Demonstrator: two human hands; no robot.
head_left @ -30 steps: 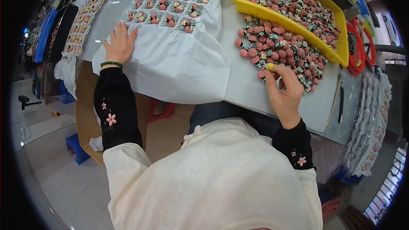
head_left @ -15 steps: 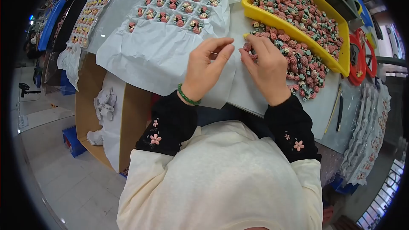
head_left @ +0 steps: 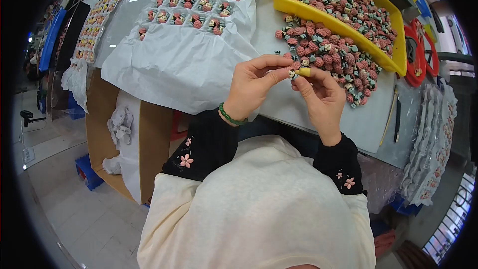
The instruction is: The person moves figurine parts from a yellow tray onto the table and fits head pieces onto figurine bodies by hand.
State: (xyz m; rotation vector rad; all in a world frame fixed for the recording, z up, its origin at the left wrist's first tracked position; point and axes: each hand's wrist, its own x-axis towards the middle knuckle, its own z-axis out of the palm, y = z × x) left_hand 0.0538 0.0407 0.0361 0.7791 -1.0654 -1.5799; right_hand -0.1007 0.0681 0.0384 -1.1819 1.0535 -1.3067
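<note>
My left hand (head_left: 255, 85) and my right hand (head_left: 322, 100) meet in front of the loose pile, pinching one small figurine (head_left: 292, 74) between their fingertips. A yellow cover sits on a fingertip of my right hand. Pink and green figurines (head_left: 343, 62) lie heaped just beyond the hands. To the left, a tray of figurines (head_left: 196, 1) in separate pockets rests on white paper (head_left: 174, 69).
Behind the pile stands a yellow bin (head_left: 284, 5) full of figurines. Red-handled tools (head_left: 416, 57) and a thin dark stick (head_left: 398, 119) lie right. Another filled tray (head_left: 94, 30) is far left, with a cardboard box (head_left: 154, 134) below the table edge.
My left hand has left the white paper and come right to meet my right hand. A figurine is now held between them. Another figurine shows at the tray's lower left corner.
</note>
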